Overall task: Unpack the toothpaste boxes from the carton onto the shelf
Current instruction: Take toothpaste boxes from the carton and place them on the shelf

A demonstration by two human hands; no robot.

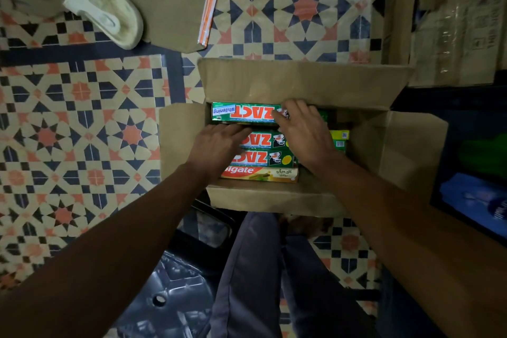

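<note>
An open cardboard carton [301,79] stands on the tiled floor in front of me. Inside lie several toothpaste boxes: a green Zact whitening box [241,114] at the far side, two darker green Zact boxes [263,158] below it, and a red-and-cream Colgate box [271,174] nearest me. My left hand [216,148] lies on the left ends of the middle Zact boxes, fingers stretched out flat. My right hand [304,134] reaches over the right part of the boxes, its fingertips on the right end of the whitening box. Green and yellow packs [340,138] show past its knuckles.
Flattened cardboard with an orange-striped tape strip [210,0] and two pale sandals [96,3] lie on the floor at upper left. More cartons [452,22] stand at upper right. A dark shelf with blue and green items [477,200] is at right. A dark plastic item [170,296] sits by my legs.
</note>
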